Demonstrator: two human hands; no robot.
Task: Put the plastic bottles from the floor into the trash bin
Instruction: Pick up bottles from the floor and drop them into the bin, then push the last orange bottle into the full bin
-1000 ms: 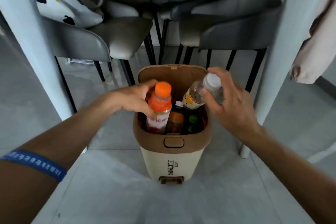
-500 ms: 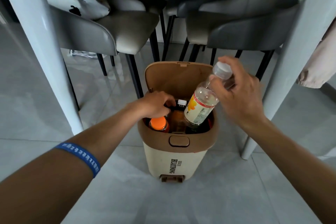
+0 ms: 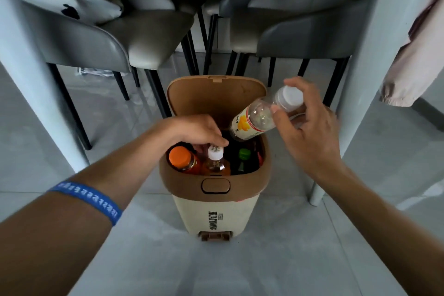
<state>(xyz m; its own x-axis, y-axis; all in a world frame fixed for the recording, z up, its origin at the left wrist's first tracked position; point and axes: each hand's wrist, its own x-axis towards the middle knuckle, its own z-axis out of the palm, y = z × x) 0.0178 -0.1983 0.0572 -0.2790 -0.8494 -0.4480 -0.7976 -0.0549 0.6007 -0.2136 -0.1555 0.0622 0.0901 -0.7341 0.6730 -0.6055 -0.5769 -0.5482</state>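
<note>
The trash bin (image 3: 249,182) has a cream body and a brown rim, and it stands on the floor with its lid up. Inside it stand an orange-capped bottle (image 3: 180,157), an amber bottle with a white cap (image 3: 215,152) and a green-capped bottle (image 3: 244,153). My left hand (image 3: 197,131) reaches into the bin, its fingertips pinching the amber bottle's cap. My right hand (image 3: 310,132) grips a clear bottle (image 3: 254,120) by its white-capped neck. That bottle is tilted, with its base just over the bin's back right opening.
The bin stands between two white table legs (image 3: 40,74) (image 3: 355,94). Grey chairs (image 3: 144,38) with black legs stand behind it under the table. A pale cloth (image 3: 413,65) hangs at the right. Grey tiled floor (image 3: 264,259) lies in front.
My left hand lowered the orange-capped bottle into the bin, let go and shifted to the amber bottle's cap. My right hand tilted the clear bottle flatter above the opening.
</note>
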